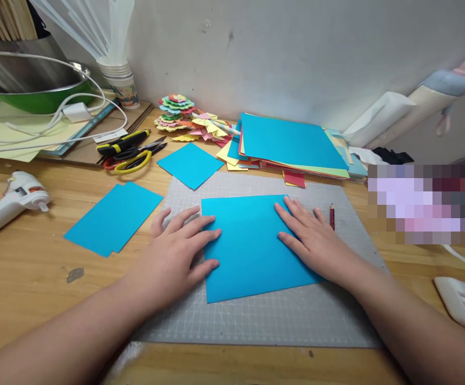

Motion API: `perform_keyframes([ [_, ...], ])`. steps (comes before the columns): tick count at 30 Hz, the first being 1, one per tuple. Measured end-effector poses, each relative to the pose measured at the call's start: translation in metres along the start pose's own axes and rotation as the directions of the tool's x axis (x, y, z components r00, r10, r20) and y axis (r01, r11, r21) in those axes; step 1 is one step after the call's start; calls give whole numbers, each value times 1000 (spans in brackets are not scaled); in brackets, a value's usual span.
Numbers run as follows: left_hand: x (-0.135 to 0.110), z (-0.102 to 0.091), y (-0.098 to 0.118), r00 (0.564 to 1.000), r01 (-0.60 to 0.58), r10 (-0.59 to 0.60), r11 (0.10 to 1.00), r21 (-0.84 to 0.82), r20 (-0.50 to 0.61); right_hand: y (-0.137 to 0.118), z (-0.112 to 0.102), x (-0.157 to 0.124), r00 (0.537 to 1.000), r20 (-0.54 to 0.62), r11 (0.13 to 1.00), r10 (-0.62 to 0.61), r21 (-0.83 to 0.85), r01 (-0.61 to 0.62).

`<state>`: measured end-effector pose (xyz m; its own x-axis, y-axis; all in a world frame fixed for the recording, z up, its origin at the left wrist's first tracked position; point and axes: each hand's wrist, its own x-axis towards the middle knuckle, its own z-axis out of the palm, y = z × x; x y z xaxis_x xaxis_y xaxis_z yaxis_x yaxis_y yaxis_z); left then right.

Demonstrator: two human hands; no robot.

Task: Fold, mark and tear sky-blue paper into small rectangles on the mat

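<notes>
A blue paper sheet lies on a grey cutting mat in front of me. My left hand rests flat with fingers spread on the sheet's left edge. My right hand lies flat, fingers stretched out, on its right edge. Neither hand holds anything. A red pencil lies on the mat just right of my right hand.
Smaller blue sheets and a blue square lie to the left and behind. A stack of coloured paper, folded paper flowers, scissors, a glue gun and a white power strip surround the mat on the wooden table.
</notes>
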<state>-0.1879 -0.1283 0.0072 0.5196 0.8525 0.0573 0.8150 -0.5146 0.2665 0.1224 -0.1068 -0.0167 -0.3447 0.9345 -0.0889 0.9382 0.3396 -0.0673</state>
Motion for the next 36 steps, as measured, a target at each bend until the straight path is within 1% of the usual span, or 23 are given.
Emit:
perform_keyframes([
  [2,0,-2,0,1000,-5,5,1000,4,-9,-7,2,-4,999,-44,999,11,-41,-12],
  [4,-1,-5,1,999,-33,32,999,-13,-10,-20,2,-8,996,-85,993,12,-112,-22],
  [5,-2,-6,3,998,-67,67,997,-34,3,-26,1,-10,995,-103,989,10,-149,-25],
  [7,-4,-6,8,983,-173,178,980,-95,52,-34,-1,-10,991,-134,980,-2,-198,-24],
  [9,-5,-5,15,958,-257,271,956,-144,91,-35,-6,-8,988,-152,979,-23,-202,-8],
  [10,-6,-3,19,951,-280,295,948,-151,92,-33,-9,-6,988,-154,982,-32,-187,2],
  [11,-7,-1,22,948,-292,306,945,-146,84,-30,-12,-5,988,-151,988,-37,-156,13],
  [13,-7,3,27,952,-299,304,947,-114,29,-20,-17,-2,990,-141,999,-25,-47,19],
  [15,-8,6,30,945,-327,323,942,-70,-57,-10,-22,-1,989,-140,994,37,106,-22],
  [17,-11,4,29,913,-393,389,920,-3,-123,-4,-26,-2,983,-139,962,121,259,-82],
  [19,-16,-2,26,877,-463,467,884,60,-117,-1,-30,-5,975,-143,922,170,372,-106],
  [20,-20,-6,25,870,-479,484,875,71,-98,-1,-31,-7,974,-147,905,173,413,-99],
  [22,-31,-15,23,879,-466,468,884,44,-86,-1,-33,-10,973,-156,876,172,475,-79],
  [24,-45,-21,21,898,-425,424,905,19,-116,-2,-32,-12,971,-182,856,157,515,-42],
  [25,-52,-22,20,917,-379,379,925,24,-127,-2,-31,-12,970,-203,852,136,523,-10],
  [26,-58,-22,18,930,-341,342,940,28,-136,-2,-30,-11,969,-224,853,100,521,33],
  [28,-67,-18,11,946,-286,289,957,44,-143,-1,-27,-9,970,-242,857,-20,496,141],
  [30,-68,-13,1,957,-237,245,969,74,-153,-1,-25,-8,963,-218,860,-157,449,242],
  [32,-61,-8,-9,962,-194,212,974,119,-170,-2,-25,-8,949,-174,875,-264,372,311],
  [34,-52,-7,-15,962,-182,212,968,175,-171,-3,-27,-10,939,-130,895,-318,287,343],
  [36,-44,-9,-14,964,-189,224,957,218,-147,-5,-28,-11,936,-90,907,-339,234,351],
])
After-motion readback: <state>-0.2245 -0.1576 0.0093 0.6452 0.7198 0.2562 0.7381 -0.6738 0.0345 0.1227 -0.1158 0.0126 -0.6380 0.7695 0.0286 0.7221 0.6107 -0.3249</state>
